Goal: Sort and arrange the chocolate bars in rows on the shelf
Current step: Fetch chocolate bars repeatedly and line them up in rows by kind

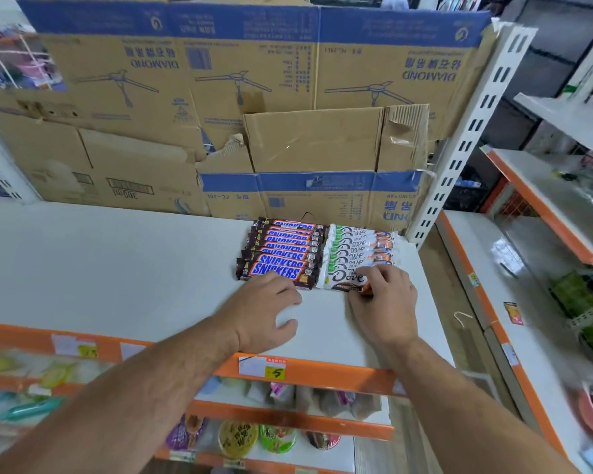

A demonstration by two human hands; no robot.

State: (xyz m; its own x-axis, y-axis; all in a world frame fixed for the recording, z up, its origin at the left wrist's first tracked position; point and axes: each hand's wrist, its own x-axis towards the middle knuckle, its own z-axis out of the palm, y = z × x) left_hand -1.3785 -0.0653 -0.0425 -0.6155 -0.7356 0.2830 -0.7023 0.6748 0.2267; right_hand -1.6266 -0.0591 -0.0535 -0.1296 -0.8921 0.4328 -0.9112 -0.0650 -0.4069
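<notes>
Two rows of chocolate bars lie on the white shelf (117, 268), running back toward the cardboard. The left row is several brown Snickers bars (281, 254), overlapping one another. The right row is several white Dove bars (353, 251). My left hand (267, 309) rests on the shelf with fingers relaxed, its fingertips at the front Snickers bar. My right hand (384, 302) is at the right end of the front Dove bar (343, 278), fingers curled over it and thumb under its edge.
Flattened cardboard boxes (220, 97) stand along the back of the shelf. A white slotted upright (459, 145) rises at the right rear corner. The shelf's orange front edge (322, 372) carries price tags. Lower shelves hold packaged goods; another shelving unit stands to the right.
</notes>
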